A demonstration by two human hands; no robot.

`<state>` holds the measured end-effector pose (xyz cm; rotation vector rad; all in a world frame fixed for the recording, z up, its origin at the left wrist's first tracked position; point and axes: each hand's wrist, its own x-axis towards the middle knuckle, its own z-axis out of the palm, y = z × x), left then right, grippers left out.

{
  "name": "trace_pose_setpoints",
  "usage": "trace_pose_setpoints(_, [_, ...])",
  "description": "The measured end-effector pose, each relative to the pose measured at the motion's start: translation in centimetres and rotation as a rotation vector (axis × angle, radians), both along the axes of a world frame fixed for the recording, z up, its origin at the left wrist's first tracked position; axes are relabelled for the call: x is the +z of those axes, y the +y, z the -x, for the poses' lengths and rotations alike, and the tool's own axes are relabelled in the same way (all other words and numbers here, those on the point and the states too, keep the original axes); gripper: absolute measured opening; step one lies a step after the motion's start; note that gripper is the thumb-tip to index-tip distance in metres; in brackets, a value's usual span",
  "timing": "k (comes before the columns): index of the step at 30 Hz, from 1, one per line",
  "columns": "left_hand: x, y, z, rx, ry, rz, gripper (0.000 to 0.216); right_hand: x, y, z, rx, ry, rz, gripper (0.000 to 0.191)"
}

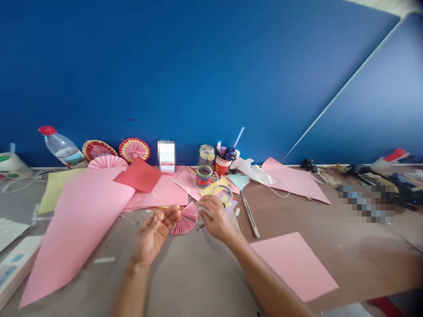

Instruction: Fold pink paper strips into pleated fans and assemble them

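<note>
A small pleated pink paper fan [185, 220], spread into a partial round, stands between my two hands. My left hand [155, 233] has its palm turned up and its fingers curled, with the fingertips at the fan's left edge. My right hand [216, 220] is bent down by the fan's right edge, fingers and thumb drawn together; what lies between them is hidden. Just behind the right hand is a clear tape roll [223, 193]. A grey utility knife [250, 215] lies to its right.
Pink sheets [79, 220] cover the left side, and another pink sheet [297, 264] lies front right. Along the blue partition [211, 79] stand a bottle [64, 147], finished rosettes [134, 150], a phone [166, 156], a glass jar [206, 154], and a pen cup [222, 165]. Red paper [138, 175] lies behind my left hand.
</note>
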<state>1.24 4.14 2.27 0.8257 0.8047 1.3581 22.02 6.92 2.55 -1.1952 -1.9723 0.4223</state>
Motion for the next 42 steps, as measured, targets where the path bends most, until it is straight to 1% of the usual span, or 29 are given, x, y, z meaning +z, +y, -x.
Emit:
trace_pose_setpoints(2, [0.2,0.0,0.1,-0.031,-0.062,-0.017,0.027,0.2,0.1,-1.6,-0.077,0.021,-0.029,0.034])
trace_pose_setpoints(4, [0.3,0.1,0.1,-0.071,-0.117,-0.048,0.021,0.3,0.0,-3.4,-0.098,-0.002,0.012,0.033])
trace_pose_setpoints(6, [0.3,0.1,0.2,-0.103,-0.146,-0.076,0.016,0.1,-0.2,-5.1,-0.067,-0.080,0.099,0.027])
trace_pose_setpoints(8, [0.3,0.1,0.3,-0.128,-0.138,-0.092,0.014,-0.3,-0.6,-6.3,-0.017,-0.208,0.154,0.028])
trace_pose_setpoints(10, [0.2,0.1,0.5,-0.154,-0.119,-0.100,0.013,-0.6,-0.9,-6.9,0.026,-0.365,0.173,0.035])
trace_pose_setpoints(13, [0.1,0.1,0.7,-0.182,-0.090,-0.108,0.013,-0.6,-1.1,-6.9,0.060,-0.594,0.196,0.044])
trace_pose_setpoints(15, [0.0,0.1,0.8,-0.191,-0.073,-0.107,0.015,-0.5,-0.9,-6.8,0.083,-0.700,0.209,0.048])
trace_pose_setpoints(17, [0.1,0.1,0.9,-0.196,-0.063,-0.104,0.018,-0.3,-0.7,-6.8,0.114,-0.761,0.202,0.052])
trace_pose_setpoints(20, [0.2,0.0,0.8,-0.216,-0.055,-0.098,0.023,-0.1,-0.2,-6.8,0.157,-0.809,0.194,0.058])
trace_pose_setpoints(24, [0.1,-0.1,0.7,-0.261,-0.058,-0.089,0.022,0.3,0.2,-6.9,0.160,-0.875,0.212,0.059])
trace_pose_setpoints(26, [-0.1,-0.1,0.7,-0.274,-0.076,-0.085,0.020,0.7,0.1,-7.0,0.165,-0.910,0.217,0.054])
trace_pose_setpoints(30, [-0.3,0.0,0.8,-0.313,-0.132,-0.102,0.016,1.5,-0.9,-8.0,0.214,-0.932,0.269,0.035])
trace_pose_setpoints(34, [-0.6,0.1,0.8,-0.346,-0.166,-0.129,0.014,2.1,-2.3,-9.9,0.218,-0.887,0.323,0.030])
trace_pose_setpoints(38, [-1.2,0.3,-0.2,-0.369,-0.138,-0.067,0.013,2.5,-3.1,-11.2,0.240,-0.854,0.378,0.028])
trace_pose_setpoints(42, [-1.9,0.3,-1.5,-0.418,-0.046,0.024,0.015,3.0,-3.4,-11.3,0.257,-0.834,0.412,0.032])
